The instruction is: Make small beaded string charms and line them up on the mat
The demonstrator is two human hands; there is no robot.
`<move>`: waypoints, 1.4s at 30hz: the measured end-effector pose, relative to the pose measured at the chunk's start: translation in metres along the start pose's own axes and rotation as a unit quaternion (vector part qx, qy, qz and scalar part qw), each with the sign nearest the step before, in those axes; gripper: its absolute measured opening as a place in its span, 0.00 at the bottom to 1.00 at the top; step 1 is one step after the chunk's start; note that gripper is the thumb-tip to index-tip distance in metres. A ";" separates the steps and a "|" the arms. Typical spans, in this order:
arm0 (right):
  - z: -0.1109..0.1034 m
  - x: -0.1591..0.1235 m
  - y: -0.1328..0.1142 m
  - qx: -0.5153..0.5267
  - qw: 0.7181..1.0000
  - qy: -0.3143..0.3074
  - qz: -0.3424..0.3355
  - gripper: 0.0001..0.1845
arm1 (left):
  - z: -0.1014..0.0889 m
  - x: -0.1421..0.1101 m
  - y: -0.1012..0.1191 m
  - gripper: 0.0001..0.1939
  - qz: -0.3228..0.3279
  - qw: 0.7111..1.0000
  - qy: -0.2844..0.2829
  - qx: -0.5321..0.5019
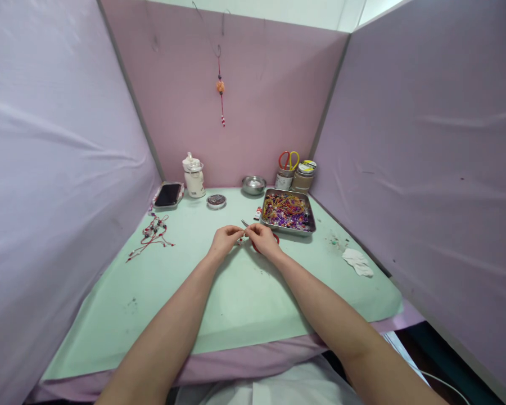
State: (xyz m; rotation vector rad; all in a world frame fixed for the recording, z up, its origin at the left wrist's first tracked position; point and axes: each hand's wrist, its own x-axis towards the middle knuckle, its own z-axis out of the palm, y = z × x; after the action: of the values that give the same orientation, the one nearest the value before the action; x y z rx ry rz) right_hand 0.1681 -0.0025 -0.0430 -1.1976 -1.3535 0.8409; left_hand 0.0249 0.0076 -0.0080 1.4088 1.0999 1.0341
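Over the middle of the table my left hand [226, 239] and my right hand [263, 239] meet, thumbs and fingers pinched together. Just under the left fingertips shows a small beaded strand [240, 241] with white and red bits; most of it is hidden. What the right fingertips pinch is too small to make out. A pair of red-handled scissors [277, 238] is at my right hand, partly covered by it, with the blade tip showing beyond the fingers. Whether the scissors lie on the table or touch the hand, I cannot tell.
A metal tray [293, 230] of colourful beaded cords stands right of my hands. Behind are a metal bowl [253, 185], a round dish [216, 201], a white bottle [194, 179] and a phone [169, 195]. Beaded red cords [154, 230] lie left, a white cloth [357, 262] right.
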 end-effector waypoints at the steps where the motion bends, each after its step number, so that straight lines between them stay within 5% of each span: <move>1: 0.000 0.000 -0.001 -0.004 1.000 -0.001 0.002 0.11 | 0.000 0.000 0.000 0.07 0.000 1.000 -0.001 0.002; 24: -0.001 0.002 0.001 -0.014 1.000 -0.002 0.005 0.14 | 0.001 0.005 -0.011 0.11 -0.009 0.995 -0.079 -0.065; 42: -0.002 0.000 -0.003 -0.017 1.000 -0.003 0.008 0.12 | 0.000 0.004 -0.008 0.11 -0.019 0.997 -0.074 -0.034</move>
State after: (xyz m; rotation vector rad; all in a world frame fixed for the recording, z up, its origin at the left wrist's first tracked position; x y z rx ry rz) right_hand 0.1697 -0.0034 -0.0397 -1.2345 -1.3695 0.8371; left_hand 0.0249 0.0122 -0.0158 1.3822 0.9723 0.9162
